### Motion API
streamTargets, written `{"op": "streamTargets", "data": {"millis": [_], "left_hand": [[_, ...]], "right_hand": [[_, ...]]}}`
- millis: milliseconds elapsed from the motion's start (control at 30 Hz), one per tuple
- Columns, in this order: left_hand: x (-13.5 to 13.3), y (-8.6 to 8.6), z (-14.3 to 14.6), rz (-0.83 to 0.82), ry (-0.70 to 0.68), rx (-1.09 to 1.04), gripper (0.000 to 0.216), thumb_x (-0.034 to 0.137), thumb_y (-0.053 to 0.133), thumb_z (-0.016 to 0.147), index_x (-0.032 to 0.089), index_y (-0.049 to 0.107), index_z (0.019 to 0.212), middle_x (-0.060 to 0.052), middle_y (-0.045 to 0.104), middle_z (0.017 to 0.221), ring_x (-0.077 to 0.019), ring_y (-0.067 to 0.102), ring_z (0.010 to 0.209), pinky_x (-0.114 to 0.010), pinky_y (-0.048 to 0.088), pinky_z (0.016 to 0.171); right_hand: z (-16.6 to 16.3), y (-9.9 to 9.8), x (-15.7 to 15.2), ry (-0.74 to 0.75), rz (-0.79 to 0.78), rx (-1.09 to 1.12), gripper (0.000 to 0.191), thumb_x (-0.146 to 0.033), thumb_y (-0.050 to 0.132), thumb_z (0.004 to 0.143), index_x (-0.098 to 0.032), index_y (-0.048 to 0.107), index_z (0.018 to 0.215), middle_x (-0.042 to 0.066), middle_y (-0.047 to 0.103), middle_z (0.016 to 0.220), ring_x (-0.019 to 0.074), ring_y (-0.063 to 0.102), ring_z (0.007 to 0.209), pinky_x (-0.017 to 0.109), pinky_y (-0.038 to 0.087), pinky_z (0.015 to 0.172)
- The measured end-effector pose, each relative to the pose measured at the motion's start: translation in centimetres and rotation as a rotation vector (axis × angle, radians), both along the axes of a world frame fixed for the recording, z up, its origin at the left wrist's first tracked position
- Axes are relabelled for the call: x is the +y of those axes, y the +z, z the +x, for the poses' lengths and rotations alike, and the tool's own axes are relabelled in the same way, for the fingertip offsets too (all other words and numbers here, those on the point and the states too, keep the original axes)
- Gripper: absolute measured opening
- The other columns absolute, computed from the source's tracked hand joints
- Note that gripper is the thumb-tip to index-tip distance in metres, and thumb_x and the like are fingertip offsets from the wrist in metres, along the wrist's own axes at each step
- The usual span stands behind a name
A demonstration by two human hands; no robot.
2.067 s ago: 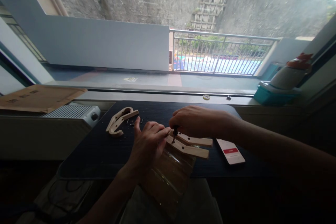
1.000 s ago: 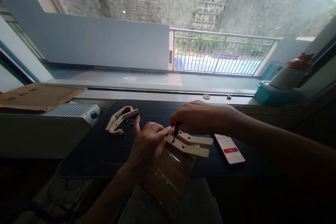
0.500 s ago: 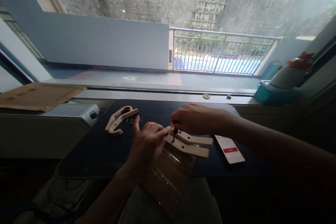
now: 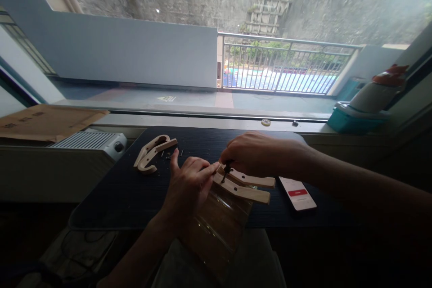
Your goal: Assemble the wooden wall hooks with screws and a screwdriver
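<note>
My right hand (image 4: 248,153) grips a dark screwdriver (image 4: 227,170), its shaft pointing down into a hole in the near wooden bar (image 4: 239,190). My left hand (image 4: 192,180) is closed on the left end of this pale, bent bar, its thumb raised and its other fingertips partly hidden. A second wooden bar (image 4: 256,180) with dark holes lies just behind, partly covered by my right hand. Beneath them a shiny, see-through brownish sheet (image 4: 219,220) slopes down over the table's front edge toward my lap.
Two curved wooden hooks (image 4: 148,160) and several small screws (image 4: 168,155) lie on the dark table (image 4: 118,193). A phone (image 4: 299,193) rests at right. Behind stand a radiator (image 4: 91,140) with a brown envelope (image 4: 50,121), a sill with a tape roll (image 4: 266,122), and a teal box (image 4: 354,119).
My right hand and the screwdriver handle have tilted slightly to the right, with the tip still at the same hole. My left hand stays in place; the view has shifted slightly.
</note>
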State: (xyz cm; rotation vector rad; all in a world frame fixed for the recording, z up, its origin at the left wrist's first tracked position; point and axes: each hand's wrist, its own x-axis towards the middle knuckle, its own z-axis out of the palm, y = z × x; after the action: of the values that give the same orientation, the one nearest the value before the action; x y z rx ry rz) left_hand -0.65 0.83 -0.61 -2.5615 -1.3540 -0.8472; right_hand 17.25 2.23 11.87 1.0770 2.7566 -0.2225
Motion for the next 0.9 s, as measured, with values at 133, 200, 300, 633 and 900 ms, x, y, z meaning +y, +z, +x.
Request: {"op": "streamTargets", "data": {"millis": [133,200,300,633,900], "left_hand": [[0.0,0.0,0.0,0.026,0.001,-0.002,0.028,0.012,0.055,0.079,0.027,0.065,0.102,0.001,0.066,0.085,-0.0186,0.059,0.089,-0.062,0.008,0.107],[-0.1,0.0,0.0,0.033,0.004,-0.001,0.029,0.012,0.055,0.079,0.027,0.064,0.101,0.001,0.067,0.084,-0.0186,0.059,0.088,-0.062,0.009,0.107],[-0.1,0.0,0.0,0.028,0.007,0.000,0.030,0.011,0.054,0.079,0.027,0.064,0.102,0.001,0.067,0.084,-0.0188,0.060,0.088,-0.063,0.009,0.107],[-0.3,0.1,0.0,-0.003,-0.001,-0.012,0.029,0.014,0.053,0.081,0.027,0.063,0.105,0.001,0.067,0.087,-0.0185,0.059,0.090,-0.062,0.006,0.107],[-0.1,0.0,0.0,0.000,-0.004,-0.019,0.030,0.012,0.052,0.080,0.027,0.064,0.103,0.000,0.067,0.087,-0.0190,0.059,0.090,-0.063,0.008,0.107]], "right_hand": [[0.3,-0.4,0.5,0.007,-0.019,0.019,0.020,-0.012,0.053,0.081,-0.017,0.067,0.095,0.006,0.065,0.086,0.0156,0.057,0.080,0.026,0.037,0.066],[0.4,-0.5,0.7,0.021,-0.040,0.026,0.022,-0.013,0.052,0.081,-0.017,0.066,0.097,0.006,0.065,0.088,0.0151,0.056,0.080,0.025,0.037,0.064],[0.3,-0.6,1.0,0.016,-0.054,0.021,0.022,-0.015,0.049,0.083,-0.016,0.066,0.096,0.005,0.065,0.086,0.0132,0.055,0.073,0.024,0.035,0.058],[0.8,0.0,1.1,0.054,0.038,0.055,0.024,-0.019,0.053,0.080,-0.021,0.067,0.099,0.002,0.065,0.080,0.0113,0.051,0.065,0.025,0.030,0.052],[0.5,0.1,0.9,0.055,-0.026,0.055,0.021,-0.012,0.051,0.079,-0.017,0.067,0.091,0.004,0.065,0.082,0.0123,0.052,0.069,0.026,0.034,0.058]]}}
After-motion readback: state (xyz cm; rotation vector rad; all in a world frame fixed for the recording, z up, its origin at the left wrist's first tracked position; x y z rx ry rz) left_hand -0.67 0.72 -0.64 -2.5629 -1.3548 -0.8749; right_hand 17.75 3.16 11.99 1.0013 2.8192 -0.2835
